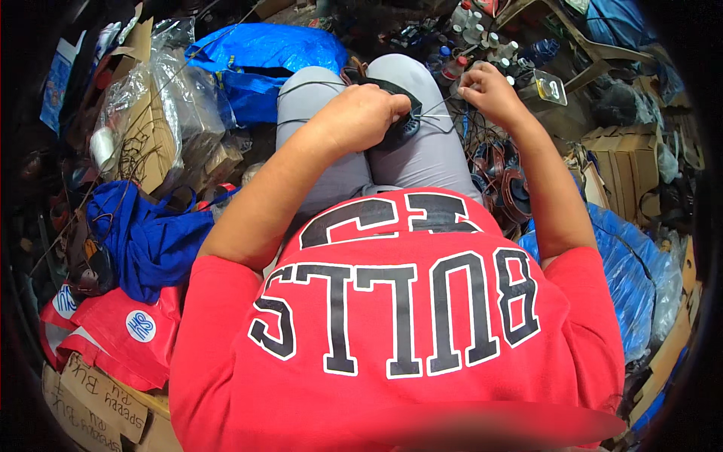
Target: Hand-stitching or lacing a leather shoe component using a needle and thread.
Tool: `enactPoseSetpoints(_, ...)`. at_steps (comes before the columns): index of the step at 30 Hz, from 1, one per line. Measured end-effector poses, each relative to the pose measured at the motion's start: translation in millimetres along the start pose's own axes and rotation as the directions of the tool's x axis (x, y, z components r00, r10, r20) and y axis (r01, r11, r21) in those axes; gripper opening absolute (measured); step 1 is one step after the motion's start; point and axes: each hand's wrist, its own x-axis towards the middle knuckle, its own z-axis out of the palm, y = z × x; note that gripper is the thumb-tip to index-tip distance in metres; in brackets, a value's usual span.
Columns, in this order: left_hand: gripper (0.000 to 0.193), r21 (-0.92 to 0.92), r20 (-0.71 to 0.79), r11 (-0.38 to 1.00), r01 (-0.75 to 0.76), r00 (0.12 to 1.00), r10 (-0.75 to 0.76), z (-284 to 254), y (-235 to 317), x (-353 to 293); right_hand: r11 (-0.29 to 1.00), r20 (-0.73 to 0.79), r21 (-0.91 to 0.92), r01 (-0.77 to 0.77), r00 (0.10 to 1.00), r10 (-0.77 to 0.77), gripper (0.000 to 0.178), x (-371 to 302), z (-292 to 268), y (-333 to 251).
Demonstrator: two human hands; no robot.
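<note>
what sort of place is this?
Likely a small, cluttered workshop, perhaps for footwear: capped bottles clustered ahead, brown leather-looking pieces piled to the right, and brown cardboard farther right.

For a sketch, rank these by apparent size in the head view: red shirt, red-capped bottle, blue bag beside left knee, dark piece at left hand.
Red shirt
Blue bag
Dark piece, partly hidden
Red-capped bottle

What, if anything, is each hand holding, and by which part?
Left hand: a dark shoe-like piece, gripped at its left side. Right hand: whether its fingertips hold anything is too small to tell.
</note>
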Motion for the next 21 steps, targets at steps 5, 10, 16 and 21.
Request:
enactPoseSetpoints(5,0.009,-0.052,-0.054,0.999,0.011,0.998,-0.014,6,-10,-12,0.994,0.153,0.093,0.061,0.985,-0.075,0.017,-7,-12,-66)
enactPoseSetpoints(10,0.008,-0.042,-0.014,0.999,0.032,0.999,-0.032,5,-15,-11,0.879,0.358,-0.280,0.387,0.891,-0.279,0.010,-1,9,-89)
enactPoseSetpoints(16,0.006,0.049,-0.044,0.999,-0.006,0.999,0.008,-16,-33,-48,0.873,0.273,-0.156,0.461,0.870,-0.410,0.003,-9,1,-61)
enactPoseSetpoints(21,0.004,-0.336,-0.233,0.853,0.401,0.842,-0.487,-60,-82,-155,0.917,0.253,0.226,-0.327,0.929,0.269,0.012,-43,-25,13)
